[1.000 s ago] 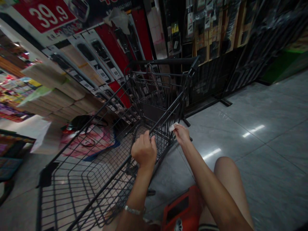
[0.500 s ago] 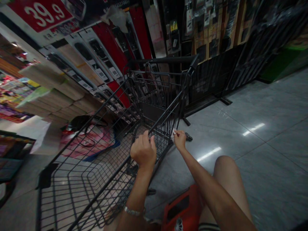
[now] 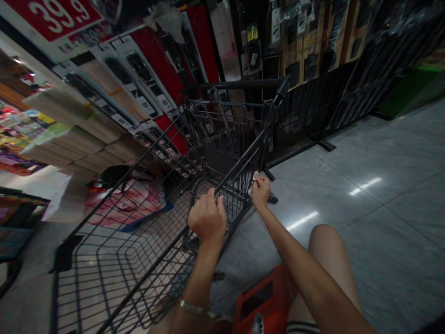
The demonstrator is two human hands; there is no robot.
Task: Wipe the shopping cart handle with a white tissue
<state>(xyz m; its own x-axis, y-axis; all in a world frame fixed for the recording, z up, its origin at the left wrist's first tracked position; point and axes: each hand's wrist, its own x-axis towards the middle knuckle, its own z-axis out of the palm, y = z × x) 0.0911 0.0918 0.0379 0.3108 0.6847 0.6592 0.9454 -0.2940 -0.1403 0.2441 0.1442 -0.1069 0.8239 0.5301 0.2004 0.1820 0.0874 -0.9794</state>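
Note:
A dark wire shopping cart (image 3: 135, 287) stands in front of me, its handle at the far end by the shelves. My left hand (image 3: 207, 217) is closed round the cart's near top rail. Beside the cart's lower rear side, my right hand (image 3: 260, 189) pinches a small white cloth or wipe (image 3: 256, 176) against or close to the wire frame. Most of the white piece is hidden by the fingers, so its exact kind is unclear.
Packaged goods (image 3: 134, 76) hang on a display rack behind the cart. A pink bag (image 3: 125, 199) lies beyond its left side, near stacked boxes (image 3: 76, 139). An orange object (image 3: 257, 301) is by my knees. Grey tiled floor (image 3: 389, 222) extends right.
My right hand has moved slightly upward along the cart's side with the white piece. My left hand keeps its grip on the rail.

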